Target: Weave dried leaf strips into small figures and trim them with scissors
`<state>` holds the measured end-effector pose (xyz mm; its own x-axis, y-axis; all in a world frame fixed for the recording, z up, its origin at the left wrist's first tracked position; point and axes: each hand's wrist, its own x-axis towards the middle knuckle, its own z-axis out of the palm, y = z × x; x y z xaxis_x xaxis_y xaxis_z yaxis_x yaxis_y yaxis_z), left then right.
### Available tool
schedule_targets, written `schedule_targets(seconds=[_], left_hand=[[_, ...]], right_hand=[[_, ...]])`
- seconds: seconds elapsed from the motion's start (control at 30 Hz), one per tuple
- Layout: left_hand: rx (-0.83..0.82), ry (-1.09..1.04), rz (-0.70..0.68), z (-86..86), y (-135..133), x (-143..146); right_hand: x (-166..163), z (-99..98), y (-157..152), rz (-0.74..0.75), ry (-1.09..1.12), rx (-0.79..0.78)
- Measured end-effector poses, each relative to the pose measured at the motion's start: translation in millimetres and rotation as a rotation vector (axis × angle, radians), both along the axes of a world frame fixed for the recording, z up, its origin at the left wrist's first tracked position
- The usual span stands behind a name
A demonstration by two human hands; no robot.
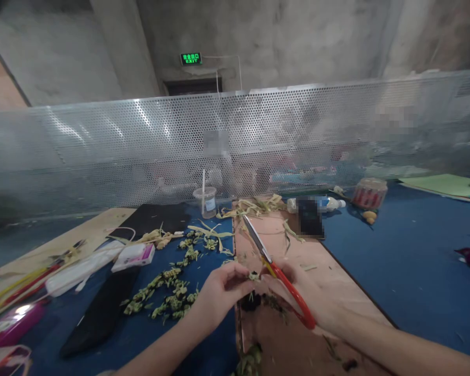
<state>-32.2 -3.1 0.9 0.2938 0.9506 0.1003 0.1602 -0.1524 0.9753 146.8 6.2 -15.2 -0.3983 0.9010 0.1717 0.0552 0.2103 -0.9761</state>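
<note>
My left hand (222,290) is closed in a pinch around a small pale-green leafy piece (253,276) with a dark centre. My right hand (311,295) meets it there, its fingertips touching or nearly touching the piece. Across the right palm lie scissors (258,239) with red and yellow handles, their blades pointing up and away. Below the hands is a pinkish board (313,263), with a dark clump (251,301) under the fingertips. To the left, several small knotted green pieces (176,297) form a curving row on the blue table.
Dry pale strips (260,206) lie at the board's far end. Behind stand a plastic cup (208,202) with a straw and a perforated metal screen (160,151). A bottle (332,203) and clear jar (370,193) are at right; a tissue pack (133,257) and black case (102,313) at left.
</note>
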Motion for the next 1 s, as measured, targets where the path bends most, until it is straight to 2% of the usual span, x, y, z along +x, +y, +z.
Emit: schedule_targets(seconds=[0.1,0.27,0.57,0.77,1.0], left_hand=[[-0.017,-0.065,-0.003,-2.8,1.4,0.1],[-0.142,-0.179,-0.014,-2.4,-0.9,4.2],[-0.159,-0.116,-0.114,3.4,-2.9,4.1],[-0.107,-0.041,-0.146,3.7,-2.5,4.9],[-0.256,-0.261,-0.157,-3.2,-1.8,6.2]], right_hand=[[0.0,0.3,-1.1,0.007,-0.024,0.017],[-1.6,1.3,-5.9,0.029,-0.049,0.04],[-1.4,10.7,-10.3,0.072,-0.053,0.018],[-4.7,12.4,-11.3,0.125,0.019,-0.002],[-9.0,16.8,-16.6,0.114,0.085,-0.059]])
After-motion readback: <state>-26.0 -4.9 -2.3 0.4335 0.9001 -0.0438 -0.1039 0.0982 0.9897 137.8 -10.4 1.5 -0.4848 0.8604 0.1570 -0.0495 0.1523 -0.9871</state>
